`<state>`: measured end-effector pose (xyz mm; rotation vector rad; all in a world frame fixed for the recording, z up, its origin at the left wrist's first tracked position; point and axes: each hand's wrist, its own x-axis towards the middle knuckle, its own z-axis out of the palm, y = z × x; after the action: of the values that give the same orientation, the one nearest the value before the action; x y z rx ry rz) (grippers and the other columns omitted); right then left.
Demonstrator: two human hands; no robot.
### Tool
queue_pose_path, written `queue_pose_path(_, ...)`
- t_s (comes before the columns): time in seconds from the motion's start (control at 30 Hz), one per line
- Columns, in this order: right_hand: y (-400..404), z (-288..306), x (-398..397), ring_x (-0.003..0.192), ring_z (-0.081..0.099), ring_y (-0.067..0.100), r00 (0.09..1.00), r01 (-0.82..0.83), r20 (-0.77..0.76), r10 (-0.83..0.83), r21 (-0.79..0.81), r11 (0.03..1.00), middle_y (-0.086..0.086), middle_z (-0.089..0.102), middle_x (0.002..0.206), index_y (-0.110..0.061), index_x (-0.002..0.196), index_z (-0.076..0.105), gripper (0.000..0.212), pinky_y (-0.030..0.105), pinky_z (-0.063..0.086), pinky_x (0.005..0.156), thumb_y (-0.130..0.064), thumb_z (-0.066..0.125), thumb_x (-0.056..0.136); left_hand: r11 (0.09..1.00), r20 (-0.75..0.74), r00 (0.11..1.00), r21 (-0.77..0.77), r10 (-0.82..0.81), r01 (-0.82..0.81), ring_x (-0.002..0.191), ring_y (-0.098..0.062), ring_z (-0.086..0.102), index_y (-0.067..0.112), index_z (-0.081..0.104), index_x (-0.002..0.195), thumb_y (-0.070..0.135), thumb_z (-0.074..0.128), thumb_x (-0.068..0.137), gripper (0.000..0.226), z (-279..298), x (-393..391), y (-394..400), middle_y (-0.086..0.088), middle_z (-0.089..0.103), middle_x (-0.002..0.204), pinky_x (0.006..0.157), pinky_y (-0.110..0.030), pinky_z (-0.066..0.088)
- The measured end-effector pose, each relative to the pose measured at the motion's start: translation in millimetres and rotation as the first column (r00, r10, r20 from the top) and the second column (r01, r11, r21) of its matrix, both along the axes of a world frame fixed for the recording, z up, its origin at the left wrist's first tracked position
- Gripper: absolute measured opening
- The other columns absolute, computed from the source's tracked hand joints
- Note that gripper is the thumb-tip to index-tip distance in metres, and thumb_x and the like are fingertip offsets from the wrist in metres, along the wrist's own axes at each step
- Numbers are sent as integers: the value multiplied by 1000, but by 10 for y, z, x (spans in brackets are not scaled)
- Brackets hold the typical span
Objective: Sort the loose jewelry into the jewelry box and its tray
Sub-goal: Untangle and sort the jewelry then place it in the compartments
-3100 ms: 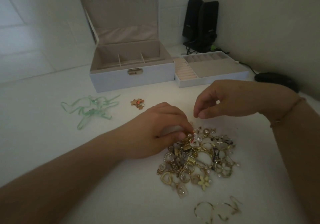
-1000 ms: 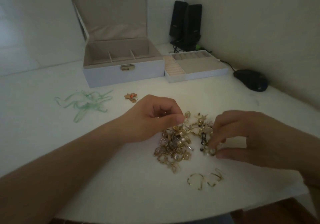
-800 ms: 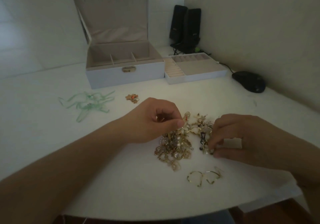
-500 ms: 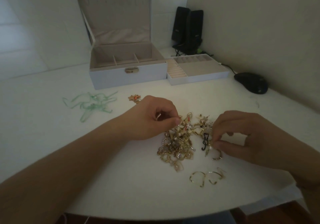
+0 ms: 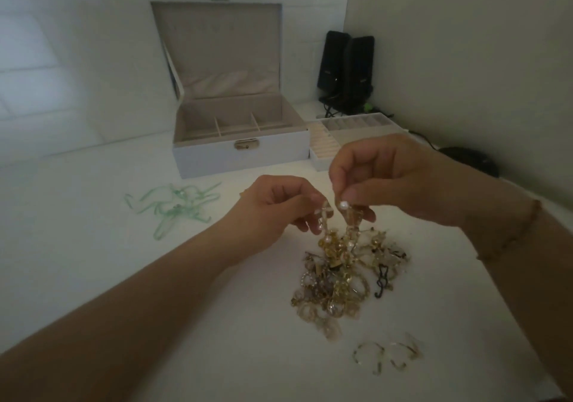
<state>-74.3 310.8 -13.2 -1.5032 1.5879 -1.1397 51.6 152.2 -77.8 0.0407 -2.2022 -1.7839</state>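
Left hand [image 5: 276, 212] pinches one pearl earring [image 5: 324, 212], right hand [image 5: 381, 178] pinches its match [image 5: 344, 205], both lifted over tangled jewelry pile [image 5: 344, 274] on worktop [image 5: 217, 324]. Best to tease apart slowly, avoid dragging pile. Jewelry box [image 5: 238, 156] open behind, tray [image 5: 322, 161] beside.

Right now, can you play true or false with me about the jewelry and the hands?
1. The jewelry box has its lid open. True.
2. Both hands are lying flat on the table. False: the left hand and the right hand are lifted above the jewelry pile, each pinching a piece.
3. The green ribbon is inside the box. False: it lies on the table, left of the hands.
4. The tray sits just right of the box. True.
5. Two black speakers stand in the back corner. True.
6. The piece the right hand pinches has a red bead. False: a white pearl shows on it.
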Motion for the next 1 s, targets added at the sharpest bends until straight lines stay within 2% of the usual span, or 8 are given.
queue_pose_path(0.13,-245,-62,-61,57,61,18,1000,-15,-10,15,63,998,11,69,71,-6,90,69,11,26,48,50,-4,59,85,965,85,989,224,119,-135,66,-24,69,10,68,68,12,57,87,21,66,-5,-80,-14,69,72,67,-31,56)
queue_pose_path(0.2,-266,-176,-51,56,63,19,998,32,44,-34,56,998,11,69,68,-2,90,69,13,27,50,47,1,57,86,933,154,977,305,148,-190,62,-23,69,7,63,70,6,50,93,26,103,-9,-98,-10,68,66,60,-27,56)
queue_pose_path(0.27,-276,-296,-45,55,66,22,995,74,64,-78,64,995,13,69,67,0,91,68,12,28,52,46,2,57,86,904,231,964,372,129,-210,61,-24,69,6,59,74,8,45,94,25,114,-15,-97,-7,68,64,57,-26,54)
queue_pose_path(0.37,-279,-390,-51,57,67,26,983,135,121,-137,28,990,18,68,69,-1,91,68,11,30,54,50,-2,59,84,864,284,956,461,72,-201,62,-24,70,9,56,74,13,43,94,24,118,-28,-64,-8,70,69,62,-30,53)
queue_pose_path(0.53,-288,-380,-84,57,64,26,891,180,432,-140,-52,982,17,66,73,-7,86,69,15,29,53,51,-9,58,77,845,287,958,518,-23,-135,71,-27,70,7,60,89,16,39,98,24,84,-14,-57,-10,73,82,68,-34,53)
queue_pose_path(0.7,-278,-411,-110,60,67,24,854,158,512,-90,-90,983,16,66,76,-9,87,70,15,26,53,48,-10,59,76,750,253,935,661,-247,20,69,-26,71,5,64,91,22,42,94,28,72,16,-49,-9,71,84,62,-32,58)
queue_pose_path(0.9,-265,-412,-124,67,66,26,866,119,499,-34,-140,983,18,66,83,-5,84,68,14,29,54,56,-2,60,73,749,262,949,661,-173,-46,49,-17,48,14,50,73,23,51,80,12,70,-8,-72,-3,47,64,55,-27,43)
queue_pose_path(1.0,-255,-415,-151,72,66,27,849,43,527,41,-147,988,18,65,88,-4,77,64,9,32,55,62,1,65,68,747,188,979,662,-78,-67,49,-17,46,14,50,69,21,55,76,11,73,-31,-76,-4,47,63,55,-27,42)
